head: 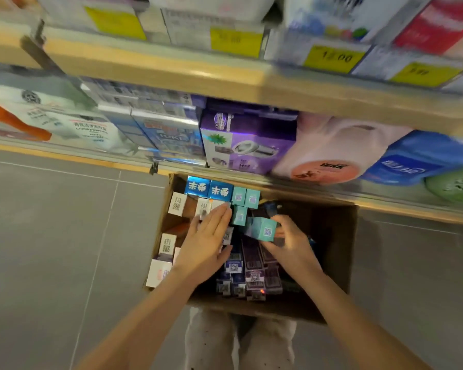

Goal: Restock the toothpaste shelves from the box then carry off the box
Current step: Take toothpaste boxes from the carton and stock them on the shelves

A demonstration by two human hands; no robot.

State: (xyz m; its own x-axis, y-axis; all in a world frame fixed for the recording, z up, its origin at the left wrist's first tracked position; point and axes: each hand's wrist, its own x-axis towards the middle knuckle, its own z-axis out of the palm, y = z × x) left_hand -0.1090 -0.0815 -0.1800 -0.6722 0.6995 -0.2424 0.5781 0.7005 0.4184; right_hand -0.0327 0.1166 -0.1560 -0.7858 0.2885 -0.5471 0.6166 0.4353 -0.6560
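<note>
An open cardboard box [340, 252] stands on the floor against the shelf base, packed with upright toothpaste cartons: blue ones [208, 188] at the far side, teal ones [245, 198], white ones [177, 204] on the left and purple ones [254, 265] in the middle. My right hand [292, 244] grips a teal toothpaste carton [262, 227] lifted a little above the others. My left hand [207, 236] lies flat with straight fingers on the white cartons, fingertips toward the far side.
A wooden shelf edge [171, 73] with yellow price tags [332, 58] runs across the top. The lower shelf holds a purple box [246, 140], a pink pack [332, 150], blue packs [425, 158] and white bags [72, 124]. Grey tiled floor [51, 236] lies left.
</note>
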